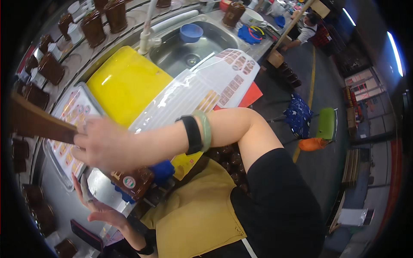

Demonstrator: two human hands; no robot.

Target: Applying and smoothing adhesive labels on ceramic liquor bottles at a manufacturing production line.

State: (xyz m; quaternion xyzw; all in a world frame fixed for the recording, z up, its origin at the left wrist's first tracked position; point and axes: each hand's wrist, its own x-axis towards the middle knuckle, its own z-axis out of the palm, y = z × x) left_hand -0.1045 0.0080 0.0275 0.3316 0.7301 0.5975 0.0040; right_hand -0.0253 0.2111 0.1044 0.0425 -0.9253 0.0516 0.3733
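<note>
My right hand is closed around the end of a long, brown, strip-like object, whose far part is blurred near the left rim. Below it, my left hand is open, fingers spread, with a pale covering on one finger. Beside the hands a glossy brown bottle with a round label lies between blue pads; my right hand and forearm partly hide it. A tray of sticker sheets sits left of my right hand. Clear-backed label sheets stretch out beyond my right forearm.
A yellow board leans by a steel sink holding a blue bowl. Brown bottles and white cups line the curved conveyor at left. A dark phone stands near my left wrist. Another person works far right.
</note>
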